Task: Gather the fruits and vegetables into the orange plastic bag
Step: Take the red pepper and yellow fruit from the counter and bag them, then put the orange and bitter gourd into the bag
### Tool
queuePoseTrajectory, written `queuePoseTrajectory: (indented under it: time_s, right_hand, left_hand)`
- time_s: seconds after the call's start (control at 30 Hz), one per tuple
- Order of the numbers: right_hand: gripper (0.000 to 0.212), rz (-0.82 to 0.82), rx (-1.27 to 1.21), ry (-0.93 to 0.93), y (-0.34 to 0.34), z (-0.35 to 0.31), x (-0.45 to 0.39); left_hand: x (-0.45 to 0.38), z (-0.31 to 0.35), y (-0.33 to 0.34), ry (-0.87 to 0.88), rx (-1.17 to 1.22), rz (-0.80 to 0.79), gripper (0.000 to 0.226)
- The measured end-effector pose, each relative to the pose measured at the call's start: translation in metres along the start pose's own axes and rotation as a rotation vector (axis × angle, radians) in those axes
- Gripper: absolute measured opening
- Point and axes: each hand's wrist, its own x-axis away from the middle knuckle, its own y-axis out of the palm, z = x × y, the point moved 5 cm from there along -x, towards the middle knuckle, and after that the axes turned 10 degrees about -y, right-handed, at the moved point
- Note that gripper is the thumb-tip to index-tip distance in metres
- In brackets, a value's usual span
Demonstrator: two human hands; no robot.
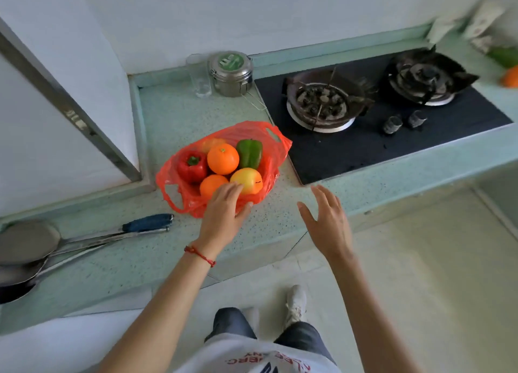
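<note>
The orange plastic bag sits centre-left on the worktop. The left hand rests straight-fingered on its near rim; the right hand hovers spread, empty. Steady the rim, then fetch the stray orange at far right.

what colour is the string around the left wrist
Red, a thin cord bracelet just below the left hand. The head view shows it clearly.

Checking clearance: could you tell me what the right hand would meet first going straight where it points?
Probably the near corner of the black stove top, beside the orange bag; how high the right hand is above the counter is unclear.
</note>
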Motion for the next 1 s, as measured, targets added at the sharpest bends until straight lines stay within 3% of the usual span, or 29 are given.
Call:
queuePoseTrajectory:
  time_s: [0.37, 0.53, 0.7, 1.0]
  right_hand:
    - [0.050, 0.217, 0.097, 0.299, -0.075, 0.095, 0.106]
    - [0.050, 0.299, 0.119, 0.461, -0.119, 0.150, 0.168]
    - [0.050, 0.371, 0.152, 0.641, -0.158, 0.200, 0.240]
    - [0.050, 0.474, 0.181, 0.847, -0.199, 0.248, 0.313]
  left_hand:
    - [0.014, 0.120, 0.088, 0.350, -0.159, -0.230, 0.060]
    - [0.037, 0.194, 0.145, 0.503, -0.175, -0.299, 0.049]
    - [0.072, 0.271, 0.200, 0.644, -0.193, -0.383, 0.063]
    - [0.121, 0.362, 0.265, 0.855, -0.201, -0.496, 0.068]
